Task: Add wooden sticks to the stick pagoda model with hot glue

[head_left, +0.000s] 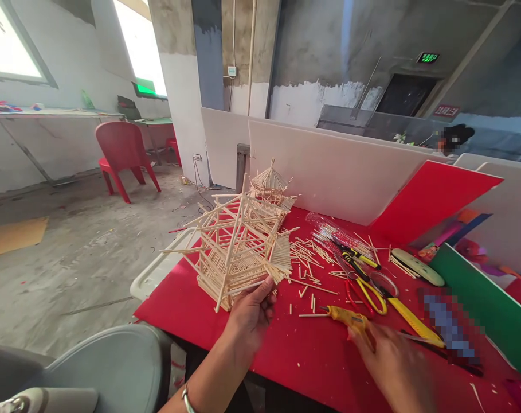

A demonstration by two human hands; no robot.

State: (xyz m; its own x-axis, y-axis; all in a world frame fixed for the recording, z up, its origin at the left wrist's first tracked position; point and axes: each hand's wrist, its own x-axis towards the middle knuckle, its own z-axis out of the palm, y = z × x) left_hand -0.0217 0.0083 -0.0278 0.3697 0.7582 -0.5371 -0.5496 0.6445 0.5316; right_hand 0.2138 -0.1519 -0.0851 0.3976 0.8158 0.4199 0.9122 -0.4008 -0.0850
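My left hand [252,303] is closed in a pinch at the front of a model building made of thin wooden sticks [238,246]. A pale wooden stick [252,284] shows at its fingertips; whether it touches the model is hard to tell. On the right, my right hand [389,358], blurred by motion, is wrapped around a yellow hot glue gun [350,317]. The gun's nozzle points left, over the red tabletop [303,367]. A smaller stick pavilion with a pointed roof [270,179] stands behind the open-roofed frame.
Loose sticks [303,255] lie right of the model, near a clear plastic bag [340,232]. Pliers [374,295] and a yellow-handled cutter [415,322] lie farther right. White boards [320,166] edge the table's back. A grey stool [109,367] and a red chair [121,149] stand left.
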